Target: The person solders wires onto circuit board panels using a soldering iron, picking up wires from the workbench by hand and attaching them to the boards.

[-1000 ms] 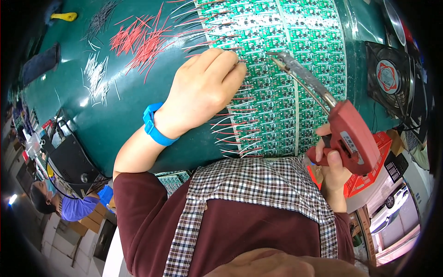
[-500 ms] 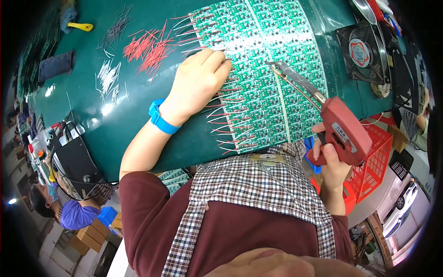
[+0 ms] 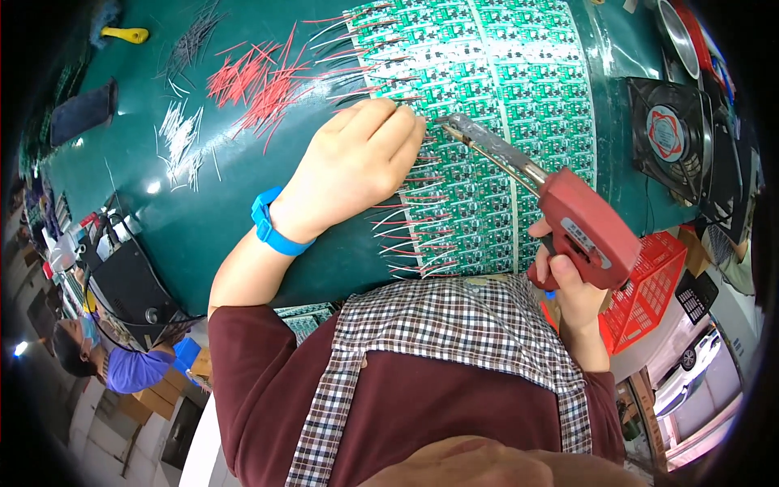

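Note:
My left hand (image 3: 357, 166) is closed in a pinch at the left part of a large green circuit board panel (image 3: 531, 105), its fingertips curled down. What they pinch is hidden. Red, black and white wires (image 3: 422, 219) stick out along the panel's left edge, above and below that hand. My right hand (image 3: 576, 296) grips a red trigger-type soldering gun (image 3: 588, 227) by its handle. The gun's metal tip reaches over the panel, close to my left fingertips; whether it touches the board I cannot tell.
Left of the panel lie loose red wires (image 3: 260, 85), white wires (image 3: 180, 142) and dark wires (image 3: 192, 49) on the green table. A dark flat tray (image 3: 83, 112) lies farther left. A black fan (image 3: 669, 134) stands at right, above a red crate (image 3: 649, 284). Another person (image 3: 134, 365) sits at lower left.
The soldering gun has moved left, bringing its tip close to my left fingertips. My left hand stays pinched, slightly lower and farther right in the picture. The whole view has shifted a little.

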Demonstrator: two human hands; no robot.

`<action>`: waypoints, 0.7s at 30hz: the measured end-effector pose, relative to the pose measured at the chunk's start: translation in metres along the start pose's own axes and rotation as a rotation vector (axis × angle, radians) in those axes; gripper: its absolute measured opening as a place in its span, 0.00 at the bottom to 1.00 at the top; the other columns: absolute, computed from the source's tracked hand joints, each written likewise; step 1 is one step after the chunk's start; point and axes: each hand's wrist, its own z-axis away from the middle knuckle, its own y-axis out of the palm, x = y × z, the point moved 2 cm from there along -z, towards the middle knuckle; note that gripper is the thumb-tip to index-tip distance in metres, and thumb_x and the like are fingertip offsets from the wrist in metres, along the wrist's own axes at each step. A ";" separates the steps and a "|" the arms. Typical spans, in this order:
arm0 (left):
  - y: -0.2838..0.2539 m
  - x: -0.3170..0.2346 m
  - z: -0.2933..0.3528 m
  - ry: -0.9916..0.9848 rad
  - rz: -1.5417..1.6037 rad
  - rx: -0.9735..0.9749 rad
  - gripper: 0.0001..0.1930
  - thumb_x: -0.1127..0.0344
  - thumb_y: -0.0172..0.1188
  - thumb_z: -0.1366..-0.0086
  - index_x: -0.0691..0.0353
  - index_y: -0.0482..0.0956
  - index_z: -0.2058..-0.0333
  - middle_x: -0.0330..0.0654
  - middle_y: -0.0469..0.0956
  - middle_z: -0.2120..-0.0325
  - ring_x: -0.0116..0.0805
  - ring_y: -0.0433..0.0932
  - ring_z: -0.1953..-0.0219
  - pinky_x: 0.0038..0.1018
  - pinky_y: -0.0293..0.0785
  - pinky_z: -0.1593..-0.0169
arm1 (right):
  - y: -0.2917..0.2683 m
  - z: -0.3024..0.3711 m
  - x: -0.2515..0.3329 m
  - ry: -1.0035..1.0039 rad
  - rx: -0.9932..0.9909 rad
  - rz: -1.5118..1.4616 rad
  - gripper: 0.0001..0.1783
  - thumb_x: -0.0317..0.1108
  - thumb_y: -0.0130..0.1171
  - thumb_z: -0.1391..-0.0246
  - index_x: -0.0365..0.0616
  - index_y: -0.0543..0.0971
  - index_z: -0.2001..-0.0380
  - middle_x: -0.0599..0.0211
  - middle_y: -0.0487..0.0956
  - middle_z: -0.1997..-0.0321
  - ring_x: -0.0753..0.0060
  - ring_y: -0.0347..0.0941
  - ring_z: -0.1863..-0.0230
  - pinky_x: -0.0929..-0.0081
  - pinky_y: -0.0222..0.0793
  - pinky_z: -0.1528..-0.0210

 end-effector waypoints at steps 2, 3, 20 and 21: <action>0.002 0.001 0.001 0.027 -0.004 -0.008 0.15 0.73 0.56 0.58 0.65 0.75 0.66 0.39 0.71 0.69 0.34 0.72 0.66 0.26 0.71 0.67 | 0.001 0.000 -0.001 0.004 0.007 -0.009 0.25 0.32 0.57 0.52 0.34 0.65 0.51 0.54 0.73 0.59 0.82 0.65 0.77 0.84 0.64 0.76; 0.002 0.001 0.002 0.046 -0.021 -0.027 0.15 0.73 0.56 0.59 0.65 0.75 0.67 0.39 0.71 0.70 0.34 0.72 0.66 0.25 0.71 0.67 | 0.001 0.000 -0.002 0.002 0.011 -0.020 0.25 0.32 0.57 0.52 0.34 0.65 0.51 0.54 0.73 0.59 0.82 0.65 0.77 0.84 0.64 0.75; 0.002 0.000 0.000 0.080 -0.010 -0.037 0.17 0.74 0.56 0.61 0.68 0.75 0.67 0.42 0.69 0.70 0.36 0.71 0.67 0.27 0.71 0.65 | 0.005 -0.001 -0.006 -0.006 -0.033 0.018 0.26 0.34 0.56 0.52 0.34 0.64 0.51 0.52 0.72 0.60 0.80 0.64 0.79 0.84 0.62 0.78; 0.001 -0.001 0.000 0.081 -0.010 -0.034 0.17 0.74 0.56 0.61 0.68 0.74 0.67 0.42 0.69 0.70 0.36 0.71 0.67 0.27 0.71 0.65 | 0.004 0.000 -0.006 -0.015 -0.081 0.053 0.28 0.39 0.57 0.52 0.33 0.63 0.52 0.49 0.71 0.61 0.79 0.63 0.82 0.84 0.61 0.81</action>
